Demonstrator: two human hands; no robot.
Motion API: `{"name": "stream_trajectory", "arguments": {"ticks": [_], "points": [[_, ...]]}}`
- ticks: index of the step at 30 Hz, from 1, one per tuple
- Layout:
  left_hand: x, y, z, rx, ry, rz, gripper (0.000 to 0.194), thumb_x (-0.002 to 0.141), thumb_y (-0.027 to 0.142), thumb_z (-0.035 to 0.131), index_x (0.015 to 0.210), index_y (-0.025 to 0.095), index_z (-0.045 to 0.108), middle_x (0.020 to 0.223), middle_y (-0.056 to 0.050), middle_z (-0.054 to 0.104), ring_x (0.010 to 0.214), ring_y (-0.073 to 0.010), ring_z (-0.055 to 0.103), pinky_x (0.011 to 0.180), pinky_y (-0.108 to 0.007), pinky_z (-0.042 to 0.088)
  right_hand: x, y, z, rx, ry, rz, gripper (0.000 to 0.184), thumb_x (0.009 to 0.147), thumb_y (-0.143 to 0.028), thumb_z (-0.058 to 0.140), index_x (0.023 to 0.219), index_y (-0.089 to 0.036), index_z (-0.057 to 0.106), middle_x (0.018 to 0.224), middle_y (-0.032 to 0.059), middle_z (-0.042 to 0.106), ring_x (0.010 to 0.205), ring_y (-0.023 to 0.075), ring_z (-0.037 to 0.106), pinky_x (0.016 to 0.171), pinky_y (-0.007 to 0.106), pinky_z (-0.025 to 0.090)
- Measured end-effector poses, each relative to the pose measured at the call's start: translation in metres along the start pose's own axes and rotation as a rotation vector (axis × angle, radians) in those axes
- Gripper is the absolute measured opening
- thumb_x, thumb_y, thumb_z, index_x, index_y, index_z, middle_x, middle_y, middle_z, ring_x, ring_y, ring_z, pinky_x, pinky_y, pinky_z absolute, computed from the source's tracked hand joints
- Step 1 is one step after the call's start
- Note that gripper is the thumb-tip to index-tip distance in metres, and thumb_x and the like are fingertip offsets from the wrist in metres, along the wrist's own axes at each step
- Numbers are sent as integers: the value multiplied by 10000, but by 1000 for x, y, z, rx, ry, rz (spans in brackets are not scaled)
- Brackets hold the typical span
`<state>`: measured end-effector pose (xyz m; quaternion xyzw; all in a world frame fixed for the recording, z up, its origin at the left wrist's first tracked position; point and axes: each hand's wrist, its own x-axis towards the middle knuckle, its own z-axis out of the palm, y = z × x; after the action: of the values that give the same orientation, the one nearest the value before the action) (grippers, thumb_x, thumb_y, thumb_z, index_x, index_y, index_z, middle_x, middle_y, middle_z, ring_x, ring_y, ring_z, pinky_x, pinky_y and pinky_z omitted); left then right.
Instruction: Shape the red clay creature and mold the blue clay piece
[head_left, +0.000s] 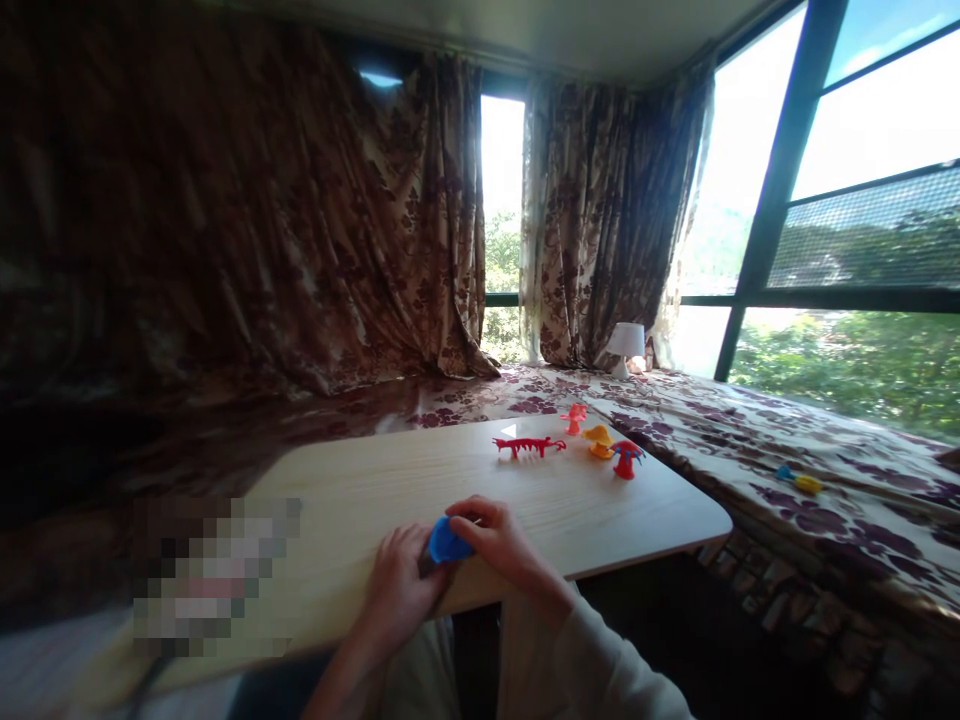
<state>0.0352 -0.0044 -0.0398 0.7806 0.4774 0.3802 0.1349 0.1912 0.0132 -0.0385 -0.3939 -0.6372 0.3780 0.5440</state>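
Both of my hands are together over the near edge of the wooden table (345, 490). A small blue piece (450, 541), rounded and smooth, is between them; its exact kind does not show. My left hand (405, 570) is wrapped round it from the left, with a darker part showing beside the fingers. My right hand (491, 535) grips the blue piece from the right, fingers curled over its top. Beyond the hands lies a long red toy figure with many legs (529, 447). Right of it stand a pink-red figure (574, 419), a yellow figure (599, 441) and a red-and-blue figure (625, 459).
A blurred-out patch (217, 580) covers something at the table's left. On the flowered bedspread (720, 420) to the right lie a small blue piece (784, 472) and a yellow piece (808, 484). A white lamp (627, 340) stands at the back near the windows and curtains.
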Motion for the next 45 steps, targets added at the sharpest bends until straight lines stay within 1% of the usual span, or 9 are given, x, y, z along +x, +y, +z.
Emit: {"name": "stream_trajectory", "arguments": {"ticks": [6, 10, 14, 21, 27, 33, 39, 42, 45], "points": [[-1, 0, 1, 8, 8, 17, 188, 697, 251, 612, 865, 231, 692, 912, -51, 705, 914, -262, 598, 867, -393, 448, -1, 0, -1, -25, -15, -14, 199, 746, -330, 655, 684, -151, 717, 663, 6, 635, 617, 126, 570, 546, 215, 456], [1, -10, 6, -6, 82, -14, 260, 701, 255, 598, 942, 197, 679, 972, -79, 705, 967, -273, 603, 900, -406, 453, 0, -1, -2, -57, 37, -38, 201, 792, -315, 611, 808, -154, 730, 788, 28, 655, 697, 137, 589, 629, 231, 473], [1, -17, 9, -9, 149, -41, 261, 705, 266, 602, 940, 172, 667, 972, -97, 704, 962, -277, 612, 897, -413, 465, 0, 1, 0, -114, 21, -50, 186, 781, -286, 626, 725, -141, 728, 680, 12, 623, 633, 127, 551, 586, 229, 438], [0, -11, 8, 19, 117, -4, 239, 675, 212, 617, 906, 207, 681, 901, -54, 718, 902, -248, 619, 853, -372, 476, -2, 7, 0, -183, 12, -69, 218, 803, -293, 620, 686, -137, 717, 621, -2, 592, 584, 114, 515, 547, 222, 406], [0, -9, 8, 77, 124, -9, 128, 694, 265, 619, 798, 212, 671, 805, -39, 709, 833, -248, 617, 807, -368, 461, -4, -3, 0, -234, 34, -110, 141, 794, -219, 629, 725, -170, 741, 691, 13, 613, 654, 131, 543, 625, 241, 429], [0, -8, 9, 105, 133, 1, 128, 656, 262, 644, 772, 218, 673, 773, -32, 708, 813, -249, 615, 798, -371, 452, -3, -7, -1, -221, 6, -104, 194, 807, -278, 621, 703, -161, 735, 678, 10, 615, 639, 127, 563, 591, 224, 438], [-1, -10, 9, 105, 185, -49, 203, 684, 224, 616, 877, 206, 676, 890, -62, 723, 880, -257, 623, 841, -383, 461, -3, -8, -3, -216, 24, -101, 301, 882, -320, 515, 733, -159, 721, 715, 21, 634, 696, 139, 572, 655, 243, 441], [-2, -8, 9, 111, 205, -75, 201, 703, 234, 608, 890, 198, 674, 906, -75, 721, 888, -262, 626, 817, -384, 477, -3, -2, -1, -197, 1, -92, 227, 824, -319, 585, 749, -151, 718, 696, 20, 649, 660, 144, 571, 619, 245, 446], [-3, -5, 8, 114, 193, -55, 222, 690, 226, 617, 903, 219, 677, 918, -57, 727, 897, -256, 630, 834, -384, 472, -3, 5, 1, -172, -11, -78, 231, 802, -334, 604, 731, -142, 711, 643, 17, 654, 606, 141, 568, 570, 240, 448]]}}
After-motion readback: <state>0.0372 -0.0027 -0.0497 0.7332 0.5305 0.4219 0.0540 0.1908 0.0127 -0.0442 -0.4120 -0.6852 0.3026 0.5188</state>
